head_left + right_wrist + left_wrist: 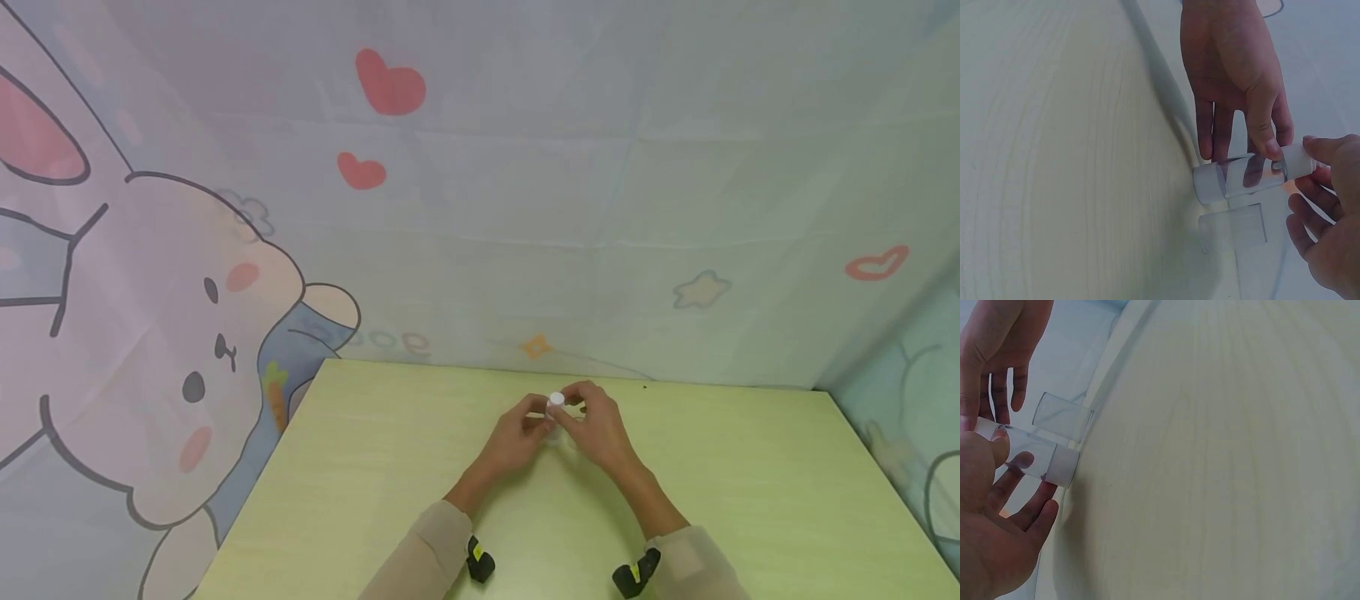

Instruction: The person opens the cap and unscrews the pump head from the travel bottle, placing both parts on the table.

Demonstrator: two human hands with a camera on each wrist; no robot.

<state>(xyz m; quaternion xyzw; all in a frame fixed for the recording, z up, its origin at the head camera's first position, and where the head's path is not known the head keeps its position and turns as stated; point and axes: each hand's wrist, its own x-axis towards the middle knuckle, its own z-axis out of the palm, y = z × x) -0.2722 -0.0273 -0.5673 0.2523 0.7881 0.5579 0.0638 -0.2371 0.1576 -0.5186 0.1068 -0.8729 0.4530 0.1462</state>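
Observation:
Between the two hands is a small upright bottle with a clear body (pixel 1247 176), a white base (pixel 1062 465) and a white top (pixel 557 399). My left hand (pixel 516 435) grips the clear body, its fingers around the far side and the thumb in front. My right hand (pixel 602 427) pinches the white top between thumb and fingers. Close beside the bottle, a clear open-ended cylinder (pixel 1233 226), like an overcap, stands on the table, apart from both hands. Whether the bottle's base touches the table I cannot tell.
The pale yellow-green table (pixel 360 467) reaches back to a cloth backdrop (pixel 510 208) printed with a rabbit and hearts. A tiny dark speck (pixel 644 387) lies near the table's back edge. Black wrist cameras (pixel 480 561) sit at both cuffs.

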